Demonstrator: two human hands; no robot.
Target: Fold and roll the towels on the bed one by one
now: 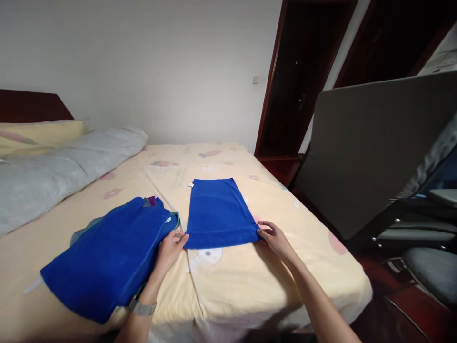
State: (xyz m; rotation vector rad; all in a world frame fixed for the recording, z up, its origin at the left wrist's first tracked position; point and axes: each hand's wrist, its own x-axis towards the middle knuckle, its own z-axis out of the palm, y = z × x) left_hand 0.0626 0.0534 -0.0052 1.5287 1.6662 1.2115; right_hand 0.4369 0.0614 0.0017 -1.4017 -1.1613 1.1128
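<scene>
A blue towel [219, 205] lies flat on the bed, its near edge turned over in a narrow strip. A small white tag shows at its far left corner. My left hand [171, 248] pinches the near left corner of the strip. At the near right corner, my right hand [274, 239] has thumb and fingers closed on the cloth. Left of my left wrist lies a pile of blue cloths [110, 252], with a purple bit and a green-edged piece showing at its top right.
The bed [314, 271] has a pale yellow patterned sheet. A grey rolled quilt [71, 162] and a yellow pillow [53, 133] lie at the left. Beyond the bed's right edge stand a large dark grey panel [367, 152] and a chair [428, 271]. A dark door [303, 81] is behind.
</scene>
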